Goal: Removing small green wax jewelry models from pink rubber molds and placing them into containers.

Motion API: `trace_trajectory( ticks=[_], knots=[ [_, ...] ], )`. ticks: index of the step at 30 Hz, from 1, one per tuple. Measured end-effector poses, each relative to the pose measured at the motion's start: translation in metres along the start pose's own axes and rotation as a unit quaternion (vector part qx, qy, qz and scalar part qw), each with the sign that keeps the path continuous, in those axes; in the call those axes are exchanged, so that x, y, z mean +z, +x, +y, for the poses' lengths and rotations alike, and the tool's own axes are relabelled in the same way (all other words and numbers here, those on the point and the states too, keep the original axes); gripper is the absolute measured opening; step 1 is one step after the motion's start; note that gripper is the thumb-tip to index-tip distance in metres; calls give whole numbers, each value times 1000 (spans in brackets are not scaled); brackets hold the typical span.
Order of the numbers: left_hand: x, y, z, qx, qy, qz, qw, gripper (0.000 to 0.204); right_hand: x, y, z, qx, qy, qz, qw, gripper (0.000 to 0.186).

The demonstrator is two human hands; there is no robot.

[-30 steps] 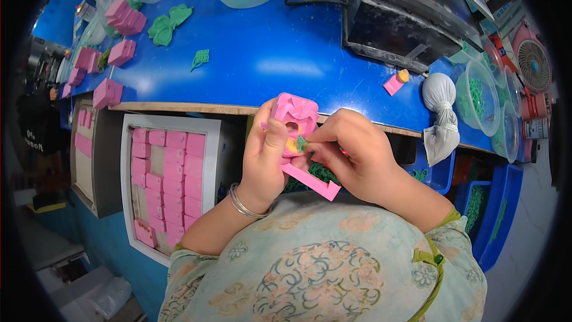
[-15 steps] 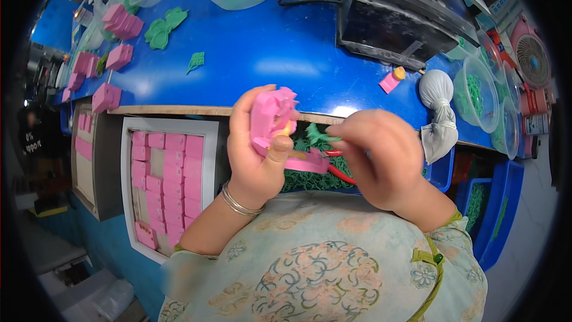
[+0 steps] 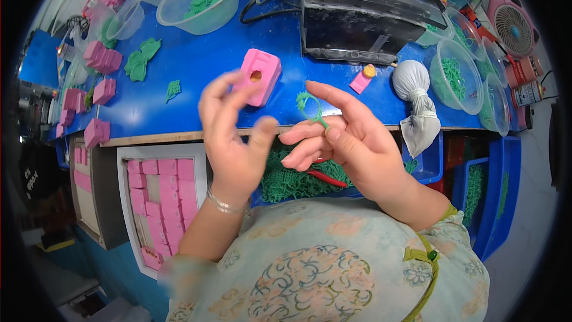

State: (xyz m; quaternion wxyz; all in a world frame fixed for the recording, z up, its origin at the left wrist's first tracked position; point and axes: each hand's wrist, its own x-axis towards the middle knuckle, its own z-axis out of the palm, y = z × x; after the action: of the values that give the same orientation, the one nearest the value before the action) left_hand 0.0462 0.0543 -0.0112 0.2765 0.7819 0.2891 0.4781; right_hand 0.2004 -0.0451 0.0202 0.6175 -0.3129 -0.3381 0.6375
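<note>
My left hand [image 3: 232, 146] is open, its blurred fingers spread just below a pink rubber mold [image 3: 265, 73] with a hole in it, which lies on the blue worktop [image 3: 161, 119]. My right hand [image 3: 369, 158] holds a small green ring-shaped piece [image 3: 311, 105] on a short stem between thumb and fingers, with other fingers loosely curled. Under the hands, below the worktop's edge, a blue tray holds a tangle of green pieces [image 3: 283, 182] and red-handled pliers [image 3: 328, 180]. A small pink piece with a yellow tip [image 3: 361, 80] lies beyond my right hand.
A black machine [image 3: 357, 36] stands at the back, beside a grey cloth bundle [image 3: 411, 80]. Clear bowls of green pieces [image 3: 450, 77] line the right, near a pink fan [image 3: 507, 24]. Pink mold blocks [image 3: 102, 55] sit left; a white-framed tray [image 3: 158, 203] holds more below.
The pink mold has left my left hand for the worktop, and that hand has opened. My right hand has drawn the green piece away from the mold and turned palm upward.
</note>
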Motion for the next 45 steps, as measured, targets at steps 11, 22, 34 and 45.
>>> trace_trajectory(
  ticks=[11,22,34,45],
  knots=[
    [3,-17,30,83,36,-23,996,19,2,2,1,108,-115,-44,987,49],
    [-9,-17,37,95,14,-62,993,21,-15,-1,7,199,-438,-53,875,25],
    [3,-26,38,-138,-270,-93,948,9,4,2,-3,-13,-143,-13,990,10],
    [-6,-22,37,-9,-85,-94,992,15,-6,0,9,-102,-194,3,976,10]
  ],
)
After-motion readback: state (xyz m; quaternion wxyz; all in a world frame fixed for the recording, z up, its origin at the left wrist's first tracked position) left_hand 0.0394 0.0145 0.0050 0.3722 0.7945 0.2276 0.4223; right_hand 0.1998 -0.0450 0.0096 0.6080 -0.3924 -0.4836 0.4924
